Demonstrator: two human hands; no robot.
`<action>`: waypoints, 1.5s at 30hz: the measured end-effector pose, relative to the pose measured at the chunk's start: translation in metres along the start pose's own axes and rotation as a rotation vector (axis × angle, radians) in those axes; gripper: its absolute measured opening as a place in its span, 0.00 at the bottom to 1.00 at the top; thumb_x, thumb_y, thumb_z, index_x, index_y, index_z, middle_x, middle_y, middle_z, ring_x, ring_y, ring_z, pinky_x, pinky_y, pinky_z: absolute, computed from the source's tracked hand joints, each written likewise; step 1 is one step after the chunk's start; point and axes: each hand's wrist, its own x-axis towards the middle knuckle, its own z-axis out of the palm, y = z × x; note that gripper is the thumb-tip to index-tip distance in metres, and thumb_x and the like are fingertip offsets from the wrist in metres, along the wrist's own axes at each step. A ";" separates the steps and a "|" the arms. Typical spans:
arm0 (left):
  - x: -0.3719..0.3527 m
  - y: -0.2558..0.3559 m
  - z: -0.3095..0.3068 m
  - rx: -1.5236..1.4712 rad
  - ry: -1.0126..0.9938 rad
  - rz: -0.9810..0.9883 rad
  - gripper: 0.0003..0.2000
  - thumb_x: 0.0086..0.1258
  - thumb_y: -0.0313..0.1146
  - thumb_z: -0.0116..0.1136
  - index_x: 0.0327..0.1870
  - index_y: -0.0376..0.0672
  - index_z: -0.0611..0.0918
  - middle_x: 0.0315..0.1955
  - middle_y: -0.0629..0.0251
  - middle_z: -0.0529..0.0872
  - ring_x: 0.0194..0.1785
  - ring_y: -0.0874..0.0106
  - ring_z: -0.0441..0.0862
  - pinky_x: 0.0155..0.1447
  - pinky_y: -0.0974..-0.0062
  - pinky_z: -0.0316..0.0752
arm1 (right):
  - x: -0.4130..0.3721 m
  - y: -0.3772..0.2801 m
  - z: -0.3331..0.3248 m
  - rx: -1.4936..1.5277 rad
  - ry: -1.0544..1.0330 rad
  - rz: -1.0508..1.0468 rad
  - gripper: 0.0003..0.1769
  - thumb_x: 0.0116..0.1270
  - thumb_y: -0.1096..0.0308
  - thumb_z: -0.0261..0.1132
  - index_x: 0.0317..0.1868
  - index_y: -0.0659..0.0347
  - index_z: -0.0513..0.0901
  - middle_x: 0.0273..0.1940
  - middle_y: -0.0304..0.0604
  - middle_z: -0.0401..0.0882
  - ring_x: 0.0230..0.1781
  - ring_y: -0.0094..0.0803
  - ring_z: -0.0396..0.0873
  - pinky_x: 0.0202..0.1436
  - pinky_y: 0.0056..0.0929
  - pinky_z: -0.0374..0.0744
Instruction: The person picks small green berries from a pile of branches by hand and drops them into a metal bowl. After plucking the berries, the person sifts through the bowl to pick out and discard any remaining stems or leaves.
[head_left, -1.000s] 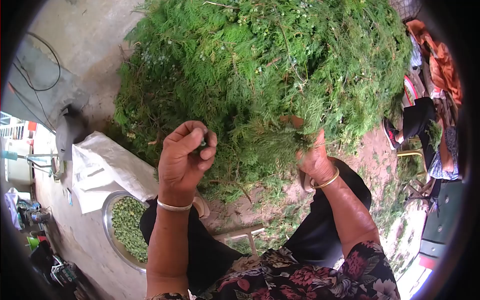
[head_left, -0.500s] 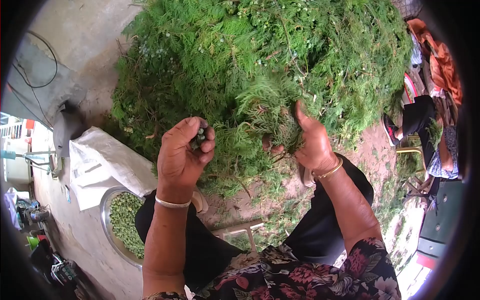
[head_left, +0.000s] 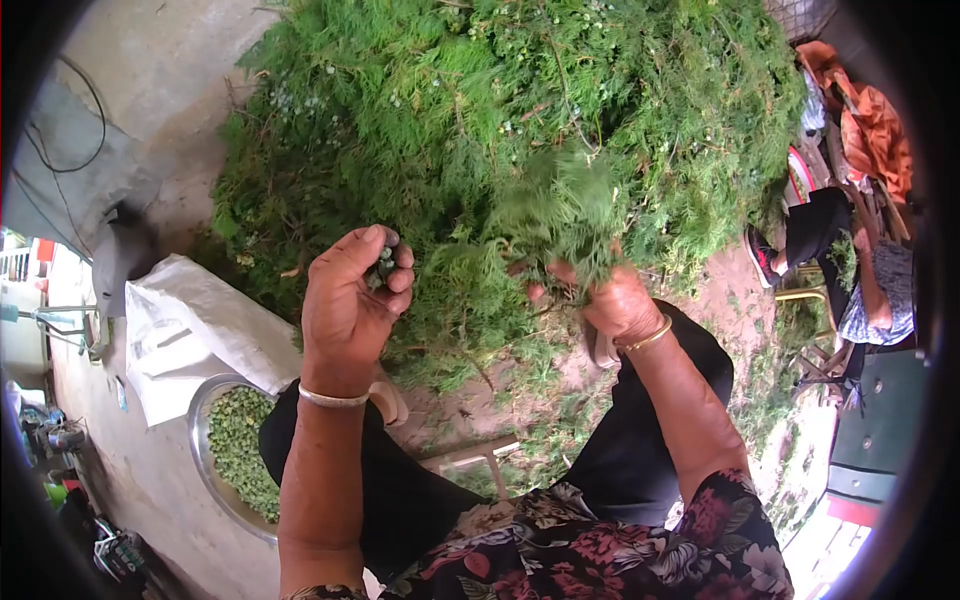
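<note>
One leafy sprig [head_left: 562, 212], motion-blurred, in front of the heaped greenery [head_left: 450, 120]: likely light and springy, soft at the tips; best held at its lower end, where the right hand [head_left: 622, 305] grips it. Several small green cones [head_left: 382, 268], enclosed by the curled left hand [head_left: 343, 300]: probably firm, light, apt to roll; best cupped loosely.

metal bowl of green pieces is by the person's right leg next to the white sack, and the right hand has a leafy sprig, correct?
Wrong side: the head view shows the metal bowl of green pieces by the person's left leg, next to the white sack; the right hand has a leafy sprig.
</note>
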 end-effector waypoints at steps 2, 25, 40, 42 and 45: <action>-0.001 0.002 -0.002 -0.029 -0.022 -0.010 0.07 0.67 0.32 0.56 0.34 0.37 0.77 0.27 0.59 0.79 0.25 0.74 0.73 0.23 0.80 0.66 | -0.005 -0.001 0.005 0.366 -0.010 0.020 0.19 0.67 0.69 0.60 0.58 0.58 0.70 0.52 0.43 0.75 0.50 0.36 0.76 0.46 0.36 0.79; -0.019 0.022 -0.022 -0.013 0.010 0.028 0.06 0.65 0.32 0.58 0.35 0.39 0.77 0.28 0.59 0.79 0.25 0.74 0.73 0.23 0.81 0.65 | -0.085 -0.049 0.066 0.791 0.256 0.017 0.25 0.59 0.60 0.70 0.54 0.60 0.74 0.47 0.40 0.79 0.46 0.30 0.78 0.43 0.27 0.76; -0.039 0.035 -0.041 0.072 -0.127 0.128 0.05 0.65 0.29 0.58 0.35 0.38 0.77 0.26 0.60 0.79 0.22 0.76 0.72 0.20 0.83 0.63 | -0.075 -0.063 0.108 0.568 0.294 0.037 0.25 0.51 0.79 0.73 0.51 0.64 0.75 0.41 0.40 0.79 0.43 0.33 0.81 0.44 0.28 0.80; -0.045 0.033 -0.043 0.113 -0.233 0.144 0.06 0.64 0.30 0.59 0.35 0.38 0.77 0.25 0.60 0.78 0.20 0.77 0.72 0.19 0.84 0.63 | -0.077 -0.057 0.108 0.568 0.322 0.050 0.27 0.50 0.77 0.74 0.51 0.64 0.75 0.42 0.42 0.80 0.44 0.35 0.81 0.48 0.33 0.80; -0.057 0.031 -0.040 0.100 -0.324 0.119 0.03 0.60 0.24 0.59 0.31 0.34 0.79 0.21 0.60 0.79 0.17 0.79 0.70 0.17 0.85 0.60 | -0.076 -0.057 0.109 0.522 0.318 0.051 0.30 0.49 0.74 0.75 0.53 0.64 0.75 0.45 0.45 0.81 0.45 0.38 0.81 0.52 0.39 0.79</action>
